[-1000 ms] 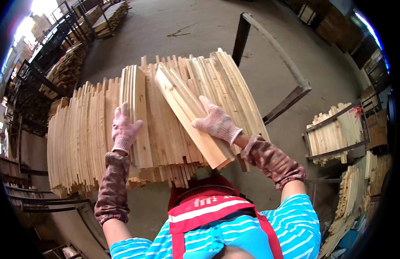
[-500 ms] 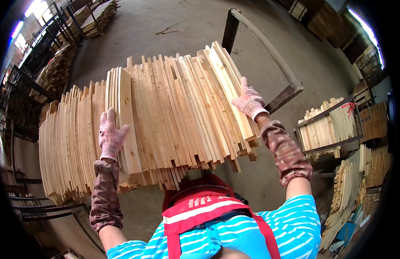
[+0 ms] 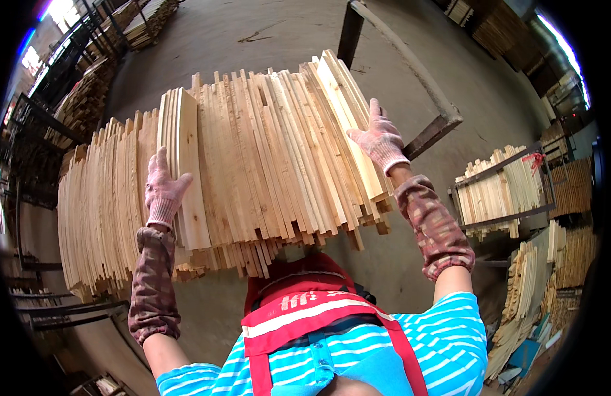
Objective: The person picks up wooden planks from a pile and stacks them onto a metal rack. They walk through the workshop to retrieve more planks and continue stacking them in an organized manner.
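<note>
A wide pile of narrow wooden slats lies in front of me, packed side by side with uneven ends. Toward its left, a few pale boards stand higher than the slats around them. My left hand, in a pinkish knit glove, rests flat against these boards, fingers stretched out and thumb apart. At the right end, my gloved right hand lies along the outer pale boards. Its fingers point away from me and its thumb spreads over the board tops. Neither hand is wrapped round a board.
A metal frame rises beyond the pile's right end. Farther right stands another rack of slats with a red tie. More timber stacks and dark metal racks line the left side. Concrete floor stretches beyond the pile.
The pile and both hands sit slightly higher in the picture. My right hand has slid a little farther along the end boards. The left hand stays beside the raised boards.
</note>
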Motion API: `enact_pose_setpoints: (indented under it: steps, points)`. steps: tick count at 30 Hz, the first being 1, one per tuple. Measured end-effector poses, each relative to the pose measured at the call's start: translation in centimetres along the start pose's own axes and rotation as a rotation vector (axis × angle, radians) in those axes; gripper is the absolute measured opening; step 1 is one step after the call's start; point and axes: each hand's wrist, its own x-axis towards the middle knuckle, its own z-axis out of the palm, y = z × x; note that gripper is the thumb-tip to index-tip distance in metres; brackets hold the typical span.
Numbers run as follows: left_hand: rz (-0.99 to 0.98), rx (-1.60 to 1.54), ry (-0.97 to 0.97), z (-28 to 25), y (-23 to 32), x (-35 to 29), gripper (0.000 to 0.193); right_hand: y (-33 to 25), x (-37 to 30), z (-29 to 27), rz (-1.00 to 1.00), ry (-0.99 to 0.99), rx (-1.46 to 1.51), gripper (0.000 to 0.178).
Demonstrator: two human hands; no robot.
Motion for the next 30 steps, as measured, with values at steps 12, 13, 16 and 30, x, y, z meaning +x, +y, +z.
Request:
enact_pose_setpoints:
  steps: [12,13,16,30]
  points:
    - [-0.413,-0.008,-0.215,-2.6,2.4,0.8,0.115,-2.9,-7.8,2.4,-0.841,0.218,0.527,0.066]
    - [-0.421,-0.055,-0.214,-3.1,2.8,0.7,0.118,-3.5,-8.9,3.0,-0.868,0.164,0.608,0.064]
    - [-0.371,-0.415,-0.167,-3.3,-0.9,0.6,0.122,-6.0,-11.6,5.5,-0.815,-0.156,0.833,0.058]
    - [-0.474,-1.668,0.197,-4.3,-0.9,-16.6,0.101,-14.8,-18.6,11.7,-0.62,-1.138,1.094,0.069]
